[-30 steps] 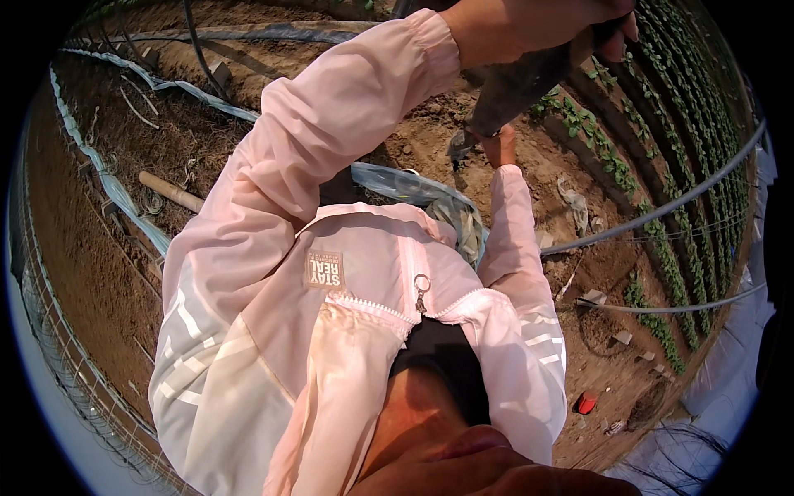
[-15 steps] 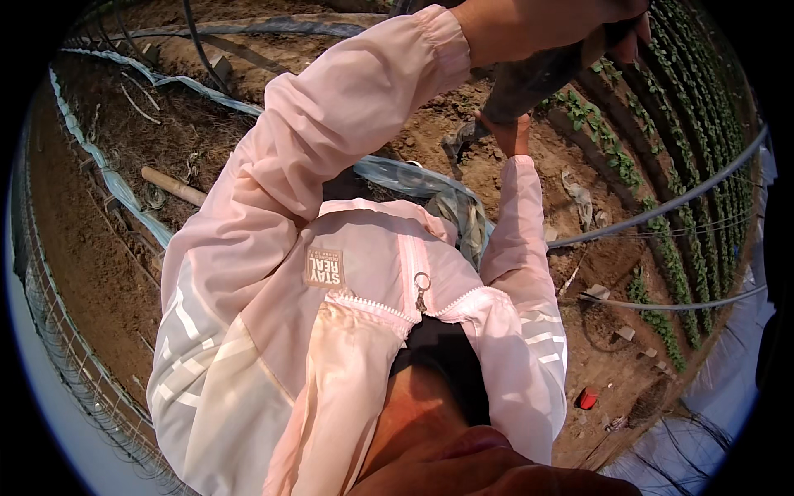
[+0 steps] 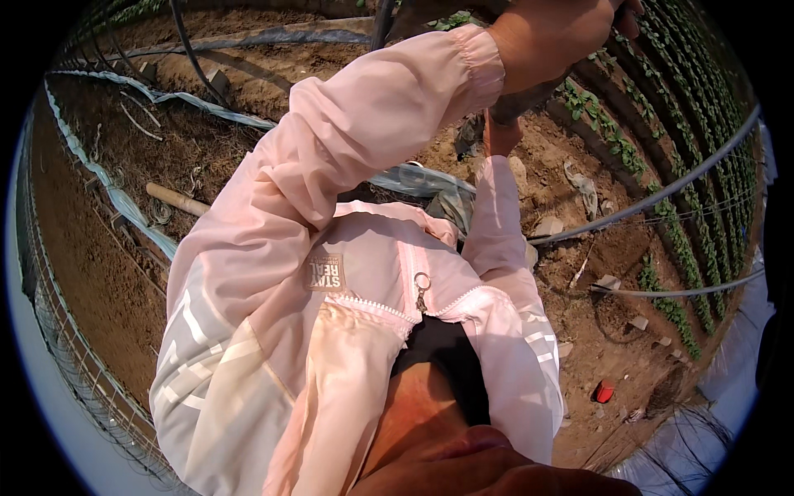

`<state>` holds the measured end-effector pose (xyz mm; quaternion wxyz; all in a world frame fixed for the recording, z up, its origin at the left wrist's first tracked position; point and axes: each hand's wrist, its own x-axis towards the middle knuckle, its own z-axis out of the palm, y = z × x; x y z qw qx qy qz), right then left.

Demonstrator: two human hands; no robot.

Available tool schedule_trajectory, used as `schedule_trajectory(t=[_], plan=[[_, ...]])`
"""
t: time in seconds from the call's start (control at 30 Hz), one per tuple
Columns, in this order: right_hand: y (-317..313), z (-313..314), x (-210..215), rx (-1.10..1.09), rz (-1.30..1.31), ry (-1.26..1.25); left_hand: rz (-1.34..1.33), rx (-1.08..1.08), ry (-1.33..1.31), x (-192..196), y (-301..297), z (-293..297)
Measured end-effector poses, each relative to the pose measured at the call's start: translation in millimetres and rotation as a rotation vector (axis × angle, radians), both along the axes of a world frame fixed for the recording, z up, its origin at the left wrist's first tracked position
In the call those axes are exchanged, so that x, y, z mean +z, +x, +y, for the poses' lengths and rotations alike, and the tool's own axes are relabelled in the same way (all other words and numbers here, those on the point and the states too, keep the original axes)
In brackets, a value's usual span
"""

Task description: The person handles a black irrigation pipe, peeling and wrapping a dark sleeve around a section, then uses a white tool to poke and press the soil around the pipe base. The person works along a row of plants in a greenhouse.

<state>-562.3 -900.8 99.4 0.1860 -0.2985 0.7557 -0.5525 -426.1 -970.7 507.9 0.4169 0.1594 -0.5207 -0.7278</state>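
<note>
Head camera, from my remote seat: I have the left hand at the upper edge with its fingers curled, but I cannot tell whether they are clamped on anything. Below it, the right hand is partly covered by a dark thing, so I cannot tell if its fingers are together or apart. That dark thing lies between the two hands, mostly hidden by the left wrist and cropped from certainty by shadow. I judge it fairly stiff, perhaps smooth enough to slip if dusty; its weight is hard to call, so I would take it at both ends, one palm under the lower part. Beneath and around it I see loose brown soil, bunched bluish plastic sheeting nearer the body, a grey pipe curving off right, and green plant rows beyond. For writing, the pink jacket carries a tan patch with pale block lettering, upside down to me and legible in part; I leave it uncopied. White stripes mark the sleeves, and I make out no other label.
</note>
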Motion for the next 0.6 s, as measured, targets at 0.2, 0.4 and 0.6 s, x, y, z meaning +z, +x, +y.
schedule_trajectory(t=[0.2, 0.4, 0.6], plan=[[-14, 17, 33, 0.225, 0.1, 0.052, -0.049, -0.026, -0.042, -9, 2, -5], [-30, 24, 45, 0.455, 0.015, 0.157, -0.083, -0.095, -0.124, -13, 0, -12], [-40, 27, 26, 0.393, 0.046, 0.104, -0.041, -0.236, -0.23, -8, 7, -20]])
